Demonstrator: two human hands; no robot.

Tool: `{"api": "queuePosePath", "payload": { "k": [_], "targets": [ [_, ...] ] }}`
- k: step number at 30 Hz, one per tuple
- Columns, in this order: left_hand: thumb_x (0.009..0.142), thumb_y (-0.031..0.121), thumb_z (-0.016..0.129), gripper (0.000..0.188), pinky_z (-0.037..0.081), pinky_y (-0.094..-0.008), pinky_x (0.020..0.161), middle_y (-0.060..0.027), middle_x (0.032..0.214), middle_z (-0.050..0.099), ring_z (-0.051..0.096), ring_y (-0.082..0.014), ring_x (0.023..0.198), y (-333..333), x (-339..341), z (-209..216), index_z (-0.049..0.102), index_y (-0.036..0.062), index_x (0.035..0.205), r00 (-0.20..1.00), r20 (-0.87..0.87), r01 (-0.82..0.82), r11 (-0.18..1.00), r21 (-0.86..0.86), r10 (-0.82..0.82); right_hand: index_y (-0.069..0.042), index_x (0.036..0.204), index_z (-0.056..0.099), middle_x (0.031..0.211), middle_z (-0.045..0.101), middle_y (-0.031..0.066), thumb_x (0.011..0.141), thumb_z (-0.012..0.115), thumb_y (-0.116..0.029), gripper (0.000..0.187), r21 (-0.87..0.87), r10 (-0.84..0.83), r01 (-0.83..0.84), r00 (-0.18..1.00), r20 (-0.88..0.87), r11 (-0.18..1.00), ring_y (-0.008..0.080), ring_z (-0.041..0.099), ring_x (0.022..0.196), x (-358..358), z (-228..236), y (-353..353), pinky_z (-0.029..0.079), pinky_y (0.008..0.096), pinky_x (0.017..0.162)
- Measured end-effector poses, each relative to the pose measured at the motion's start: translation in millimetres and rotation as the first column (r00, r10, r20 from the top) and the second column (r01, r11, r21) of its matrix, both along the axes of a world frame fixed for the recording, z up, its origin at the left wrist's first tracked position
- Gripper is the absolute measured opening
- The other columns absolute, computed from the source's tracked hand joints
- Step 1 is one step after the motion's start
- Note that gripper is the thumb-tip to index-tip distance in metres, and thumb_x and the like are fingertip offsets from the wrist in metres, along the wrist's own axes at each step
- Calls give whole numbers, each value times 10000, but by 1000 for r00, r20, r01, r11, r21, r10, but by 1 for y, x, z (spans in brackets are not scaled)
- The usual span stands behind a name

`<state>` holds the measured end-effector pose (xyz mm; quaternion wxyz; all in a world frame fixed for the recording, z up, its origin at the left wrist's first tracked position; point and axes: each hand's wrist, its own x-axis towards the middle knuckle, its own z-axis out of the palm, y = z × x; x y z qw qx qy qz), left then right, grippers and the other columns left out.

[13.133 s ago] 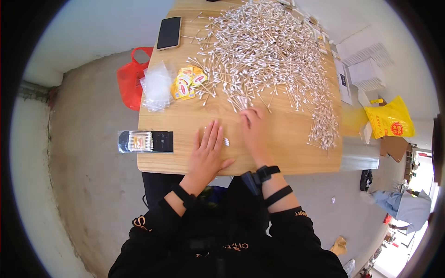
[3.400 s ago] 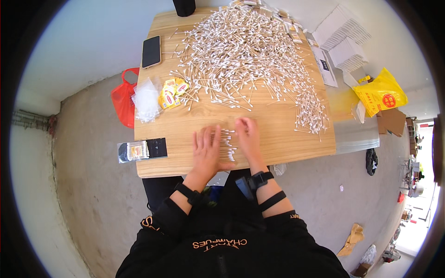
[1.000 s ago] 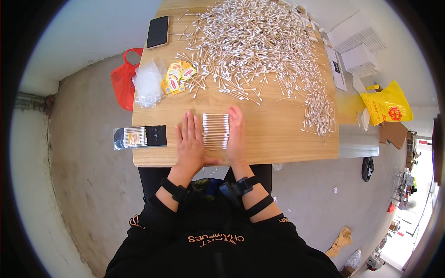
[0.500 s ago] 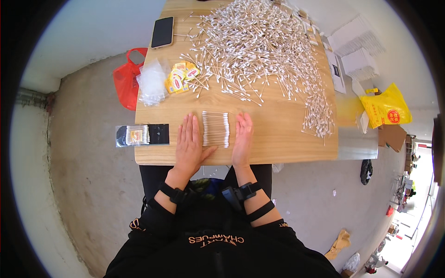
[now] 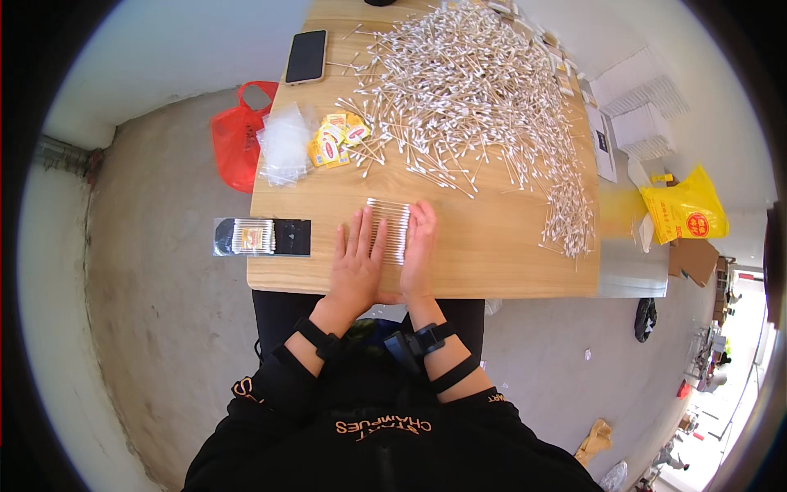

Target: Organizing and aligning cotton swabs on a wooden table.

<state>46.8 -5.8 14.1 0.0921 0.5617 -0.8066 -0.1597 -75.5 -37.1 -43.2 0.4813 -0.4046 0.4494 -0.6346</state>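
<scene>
A neat row of cotton swabs (image 5: 393,234) lies side by side on the wooden table near its front edge. My left hand (image 5: 358,256) is flat, fingers stretched out, and covers the left ends of the row. On the other side my right hand (image 5: 420,250) stands on its edge against the right tips, its fingers extended and slightly curved. Beyond the hands spreads a large loose heap of cotton swabs (image 5: 475,90). To the left, a clear bag packed with swabs and a yellow card (image 5: 252,238) rests on a black strip (image 5: 293,237) at the table's edge.
Yellow printed cards (image 5: 334,141) and clear plastic bags (image 5: 284,146) lie left of the heap, below a phone (image 5: 307,56). A red bag (image 5: 236,148) hangs at the left edge. A yellow bag (image 5: 685,209) is at the right, beside the table.
My left hand has moved right, from beside the row onto its left ends. My right hand has come in against the right tips. The whole view has shifted slightly.
</scene>
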Motion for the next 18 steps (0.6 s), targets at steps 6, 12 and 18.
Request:
{"api": "queuePosePath", "payload": {
  "k": [6,12,18],
  "targets": [
    [421,519,866,1392,130,-518,1158,-286,1538,136,128,-411,1445,3,-1,3,157,-27,1487,989,-134,-65,997,30,68,51,1413,259,1427,337,187,1025,305,-442,630,92,-102,95,992,74,991,255,294,1372,0,24,1,165,375,1176],
    [470,482,864,1319,152,-457,1172,-283,1539,139,152,-397,1443,4,-17,-24,185,-41,1472,989,66,-110,963,-246,130,50,1418,249,1437,327,187,1031,301,-423,614,29,1,-2,1000,23,1000,242,282,1381,2,3,3,165,372,1178],
    [492,545,846,1314,141,-483,1167,-282,1540,138,140,-392,1448,5,-8,-4,190,-25,1479,991,-101,-81,996,25,83,14,1392,335,1349,426,145,1026,371,-355,521,106,-19,27,998,-68,994,216,379,1293,-9,18,0,262,345,1112]
  ]
}}
